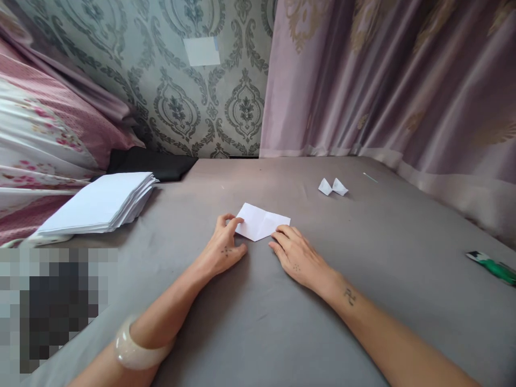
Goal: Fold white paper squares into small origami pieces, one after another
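Observation:
A small white piece of paper [255, 221] with a crease down its middle lies on the grey cloth surface in front of me. My left hand [226, 243] holds its left edge with curled fingers, the thumb set apart below. At the right corner, the fingers of my right hand [300, 252] press on the paper, with the thumb close to them. Farther back to the right stands a folded white paper shape [339, 187] with two pointed parts.
A thick stack of white paper [100, 200] lies at the left, by a black folded item [155, 163]. A green-handled tool, perhaps a cutter [495, 269], rests at the right edge. A thin white stick [370, 177] lies at the back right, near the curtain [387, 80].

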A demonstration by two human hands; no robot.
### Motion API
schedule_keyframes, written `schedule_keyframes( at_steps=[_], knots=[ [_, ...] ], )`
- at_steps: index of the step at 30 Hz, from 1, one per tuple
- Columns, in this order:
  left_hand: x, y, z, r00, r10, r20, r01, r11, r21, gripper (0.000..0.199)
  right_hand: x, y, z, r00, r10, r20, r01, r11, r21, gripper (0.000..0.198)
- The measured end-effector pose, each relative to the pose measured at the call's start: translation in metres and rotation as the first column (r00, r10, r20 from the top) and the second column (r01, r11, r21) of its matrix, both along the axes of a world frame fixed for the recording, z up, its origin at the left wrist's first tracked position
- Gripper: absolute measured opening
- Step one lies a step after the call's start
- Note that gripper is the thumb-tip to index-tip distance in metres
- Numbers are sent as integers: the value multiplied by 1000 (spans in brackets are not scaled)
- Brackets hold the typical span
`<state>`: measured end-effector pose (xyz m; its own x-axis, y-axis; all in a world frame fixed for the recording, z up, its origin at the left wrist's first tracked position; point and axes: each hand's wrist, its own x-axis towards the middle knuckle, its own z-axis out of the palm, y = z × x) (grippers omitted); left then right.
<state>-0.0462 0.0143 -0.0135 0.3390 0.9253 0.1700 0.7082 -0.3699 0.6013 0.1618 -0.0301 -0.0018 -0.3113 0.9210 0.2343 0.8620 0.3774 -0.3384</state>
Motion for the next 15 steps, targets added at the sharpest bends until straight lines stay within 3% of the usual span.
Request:
schedule_keyframes(
  at_steps=[3, 7, 11, 15],
  knots=[
    [-6, -1, -1, 995, -86, -52, 91, 991, 95, 52, 3, 6, -1, 1000, -17, -10, 17, 1000, -11, 21],
    [-7, 2, 1, 979, -69, -190, 122, 953, 279, 49, 2, 12, -1, 997, -76, -12, 76, 997, -21, 24],
    [-7, 11, 6, 916, 11, -401, 180, 883, 435, 51, 0, 11, -1, 998, -58, 33, 58, 998, 2, 31],
    [-9, 17, 8, 849, -86, -521, 364, 810, 460, 38, 0, 7, -2, 996, -45, 77, 46, 999, -7, 34]
  ],
)
